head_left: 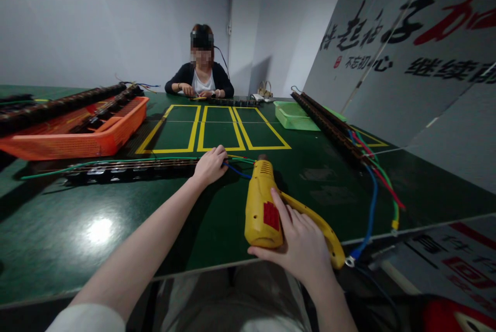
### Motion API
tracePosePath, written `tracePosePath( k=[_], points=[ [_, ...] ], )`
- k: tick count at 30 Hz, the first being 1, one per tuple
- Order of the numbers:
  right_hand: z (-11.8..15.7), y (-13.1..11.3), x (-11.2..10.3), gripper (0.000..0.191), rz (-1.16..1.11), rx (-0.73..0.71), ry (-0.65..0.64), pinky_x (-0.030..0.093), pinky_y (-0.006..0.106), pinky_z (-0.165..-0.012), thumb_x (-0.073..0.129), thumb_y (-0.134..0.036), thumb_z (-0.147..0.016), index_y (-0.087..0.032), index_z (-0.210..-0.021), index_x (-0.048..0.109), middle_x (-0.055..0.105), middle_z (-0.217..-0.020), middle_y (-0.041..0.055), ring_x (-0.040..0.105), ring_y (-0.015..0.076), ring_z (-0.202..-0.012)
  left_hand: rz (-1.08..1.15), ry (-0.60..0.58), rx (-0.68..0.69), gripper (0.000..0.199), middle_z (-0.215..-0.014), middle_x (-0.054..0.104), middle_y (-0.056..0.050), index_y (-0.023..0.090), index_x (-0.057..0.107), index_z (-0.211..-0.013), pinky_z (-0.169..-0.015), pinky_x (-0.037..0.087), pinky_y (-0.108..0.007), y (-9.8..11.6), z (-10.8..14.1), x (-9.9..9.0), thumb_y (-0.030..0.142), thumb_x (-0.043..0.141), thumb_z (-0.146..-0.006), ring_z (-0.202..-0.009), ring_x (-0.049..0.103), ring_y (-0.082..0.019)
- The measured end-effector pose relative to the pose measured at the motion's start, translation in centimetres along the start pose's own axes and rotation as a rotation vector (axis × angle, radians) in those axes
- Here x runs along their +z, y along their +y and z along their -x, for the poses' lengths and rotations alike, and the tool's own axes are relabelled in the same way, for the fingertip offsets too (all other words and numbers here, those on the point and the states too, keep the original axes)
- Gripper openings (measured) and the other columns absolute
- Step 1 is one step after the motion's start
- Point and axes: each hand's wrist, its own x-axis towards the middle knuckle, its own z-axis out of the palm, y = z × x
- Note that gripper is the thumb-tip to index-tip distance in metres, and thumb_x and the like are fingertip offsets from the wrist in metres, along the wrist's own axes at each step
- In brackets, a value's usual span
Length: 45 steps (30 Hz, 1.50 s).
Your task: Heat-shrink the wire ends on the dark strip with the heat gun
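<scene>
My right hand [300, 236] is wrapped round a yellow heat gun [258, 208] with a red patch on its side. The gun's dark nozzle points away from me, close to the ends of green and blue wires [239, 170]. My left hand [211, 165] is closed on the right end of a long black strip assembly [135, 170], where those wires come out. A green wire and thin copper-coloured lines run along the top of the strip, which lies on the green table. My left fingertips are partly hidden.
An orange basket [112, 138] at left carries more long dark strips. To the right, a green basket [296, 117] supports another strip [333, 125] with red, blue and green cables hanging over the table edge. Yellow tape rectangles [200, 127] mark the table [217, 218]. Another person [201, 76] sits opposite.
</scene>
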Motion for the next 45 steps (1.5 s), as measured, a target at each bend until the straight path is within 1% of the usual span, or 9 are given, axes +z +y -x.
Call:
tracePosePath(
  k=[4,9,16,19,22,26,31,38,45],
  points=[
    [0.3,-0.6,0.4,0.119,0.017,0.031,0.017,0.049,0.04,-0.077,0.058,-0.081,-0.056,-0.012,-0.146,0.02,0.066,-0.103,0.0146,0.063,0.0293,-0.089,-0.001,0.0,0.002,0.013,-0.103,0.054,-0.009,0.017,0.056,-0.09,-0.08,0.047,-0.034,0.1,0.0,-0.1,0.022,0.047,-0.083,-0.092,0.054,-0.022],
    [0.2,-1.7,0.5,0.119,-0.016,0.041,-0.018,0.048,0.042,-0.08,0.056,-0.082,-0.058,-0.011,-0.146,0.018,0.065,-0.104,0.0159,0.062,0.0298,-0.091,-0.016,-0.02,-0.005,0.014,-0.104,0.054,-0.009,0.017,0.056,-0.091,-0.08,0.047,-0.036,0.1,0.0,-0.2,0.022,0.046,-0.084,-0.093,0.054,-0.023],
    [-1.2,-4.8,0.5,0.126,-0.099,-0.05,-0.1,0.048,0.041,-0.078,0.059,-0.082,-0.053,-0.007,-0.146,0.019,0.064,-0.094,0.0133,0.06,0.0276,-0.085,-0.032,-0.045,-0.022,0.014,-0.105,0.054,-0.009,0.017,0.056,-0.092,-0.082,0.047,-0.035,0.2,-0.1,-0.4,0.024,0.048,-0.083,-0.096,0.054,-0.023],
    [-1.5,-5.8,0.7,0.127,-0.108,-0.089,-0.117,0.048,0.042,-0.076,0.054,-0.086,-0.052,-0.007,-0.146,0.02,0.063,-0.096,0.0148,0.06,0.0284,-0.085,-0.012,-0.067,-0.022,0.016,-0.106,0.054,-0.01,0.017,0.055,-0.093,-0.08,0.047,-0.035,0.1,0.0,-0.6,0.026,0.043,-0.087,-0.094,0.054,-0.023],
    [-1.5,-6.1,0.9,0.125,-0.107,-0.109,-0.093,0.047,0.042,-0.075,0.047,-0.088,-0.056,-0.007,-0.147,0.017,0.063,-0.097,0.0152,0.06,0.0288,-0.085,-0.004,-0.082,-0.021,0.017,-0.106,0.054,-0.009,0.018,0.054,-0.094,-0.081,0.046,-0.034,0.1,0.0,-0.8,0.028,0.042,-0.088,-0.094,0.054,-0.022],
    [-1.4,-5.8,0.9,0.125,-0.114,-0.11,-0.086,0.046,0.042,-0.075,0.043,-0.09,-0.057,-0.008,-0.147,0.014,0.062,-0.097,0.0149,0.059,0.0286,-0.085,-0.015,-0.081,-0.017,0.016,-0.105,0.055,-0.009,0.018,0.054,-0.094,-0.082,0.046,-0.034,0.1,0.0,-0.8,0.027,0.042,-0.088,-0.094,0.053,-0.022],
    [-1.4,-4.7,0.7,0.123,-0.162,-0.109,-0.133,0.045,0.042,-0.077,0.041,-0.091,-0.057,-0.012,-0.148,0.014,0.062,-0.102,0.0144,0.059,0.0289,-0.088,-0.028,-0.064,-0.022,0.015,-0.104,0.055,-0.009,0.018,0.056,-0.093,-0.08,0.046,-0.034,0.0,0.0,-0.5,0.027,0.045,-0.086,-0.093,0.054,-0.022],
    [-1.1,-2.5,0.0,0.125,-0.162,-0.053,-0.163,0.046,0.043,-0.081,0.053,-0.086,-0.053,-0.012,-0.147,0.017,0.064,-0.104,0.0124,0.061,0.0279,-0.091,-0.011,-0.035,-0.012,0.015,-0.104,0.055,-0.008,0.018,0.057,-0.092,-0.081,0.047,-0.036,0.0,0.1,-0.4,0.026,0.052,-0.081,-0.095,0.054,-0.024],
    [0.1,-0.2,0.0,0.122,-0.052,0.012,-0.062,0.048,0.042,-0.079,0.055,-0.084,-0.054,-0.011,-0.146,0.021,0.065,-0.107,0.0161,0.063,0.0295,-0.093,0.004,-0.01,-0.004,0.015,-0.103,0.055,-0.008,0.018,0.057,-0.091,-0.078,0.048,-0.034,0.0,0.2,-0.4,0.027,0.047,-0.084,-0.092,0.055,-0.022]
  ],
)
